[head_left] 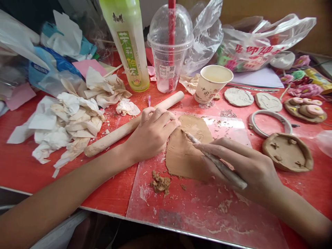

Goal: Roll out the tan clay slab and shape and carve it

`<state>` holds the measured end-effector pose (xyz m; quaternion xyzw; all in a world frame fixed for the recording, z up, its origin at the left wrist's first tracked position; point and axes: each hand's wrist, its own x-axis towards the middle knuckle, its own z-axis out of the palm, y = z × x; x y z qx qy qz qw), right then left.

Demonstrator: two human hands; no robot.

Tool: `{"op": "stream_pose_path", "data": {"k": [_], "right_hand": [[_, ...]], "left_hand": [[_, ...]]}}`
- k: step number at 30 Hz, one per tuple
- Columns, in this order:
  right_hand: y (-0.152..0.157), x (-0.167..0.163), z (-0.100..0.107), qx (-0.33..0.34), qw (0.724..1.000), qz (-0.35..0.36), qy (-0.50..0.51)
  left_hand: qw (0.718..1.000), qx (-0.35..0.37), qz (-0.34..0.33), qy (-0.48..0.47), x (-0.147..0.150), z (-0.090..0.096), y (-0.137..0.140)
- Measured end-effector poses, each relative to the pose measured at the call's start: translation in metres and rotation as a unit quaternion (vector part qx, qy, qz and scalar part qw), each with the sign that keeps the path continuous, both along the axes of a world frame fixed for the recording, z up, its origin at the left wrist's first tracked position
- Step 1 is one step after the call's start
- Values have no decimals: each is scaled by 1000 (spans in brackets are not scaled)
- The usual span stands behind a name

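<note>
A flat, roughly rounded slab of brown clay (185,152) lies on a clear sheet, with thin marks scored in its upper part. My left hand (155,133) rests by the slab's upper left edge, fingers bent but apart, fingertips against the clay; nothing shows in its grip. Behind these fingers lies a wooden rolling pin (111,138). My right hand (246,169) is closed around a slim, clay-smeared modelling tool (220,166). The tool slants across the slab, its tip at the clay close to my left fingertips.
Clay crumbs (160,183) lie before the slab. Crumpled tissues (67,121) cover the left. Behind stand a tea bottle (129,48), a domed plastic cup (162,52) and a paper cup (211,84). Rightward are a ring (287,122), a clay dish (287,152) and clay discs (238,97).
</note>
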<state>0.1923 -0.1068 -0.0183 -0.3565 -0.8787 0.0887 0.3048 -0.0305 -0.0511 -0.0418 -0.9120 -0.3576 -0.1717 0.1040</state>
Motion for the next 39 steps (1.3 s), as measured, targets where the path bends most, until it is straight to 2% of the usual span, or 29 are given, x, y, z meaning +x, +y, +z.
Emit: {"op": "stream_pose_path", "data": {"k": [6, 8, 12, 15, 19, 22, 24, 26, 30, 32, 35, 39], "right_hand": [[-11, -1, 5, -36, 996, 86, 0], [-10, -1, 8, -47, 996, 63, 28], [-1, 0, 7, -44, 997, -39, 58], [3, -1, 0, -23, 997, -56, 40], [-3, -5, -4, -16, 1000, 4, 13], [-9, -6, 0, -21, 997, 69, -7], [-12, -7, 3, -24, 996, 88, 0], [-11, -7, 4, -25, 998, 55, 23], [-3, -4, -2, -30, 997, -54, 45], [0, -3, -6, -35, 996, -67, 43], [-2, -4, -8, -43, 998, -26, 38], [-10, -8, 0, -47, 995, 82, 2]], "left_hand": [[1000, -8, 2, -1, 0, 0, 0], [1000, -7, 1, -4, 0, 0, 1], [1000, -2, 4, -5, 0, 0, 1], [1000, 1, 7, -8, 0, -1, 1], [1000, 1, 5, -9, 0, 0, 0], [1000, -1, 7, -5, 0, 0, 0], [1000, -1, 10, -2, 0, 0, 0], [1000, 2, 10, -1, 0, 0, 1], [1000, 10, 7, -7, 0, 0, 1], [1000, 7, 6, -6, 0, 0, 1], [1000, 2, 7, -7, 0, 1, 1], [1000, -2, 8, -7, 0, 1, 0]]}}
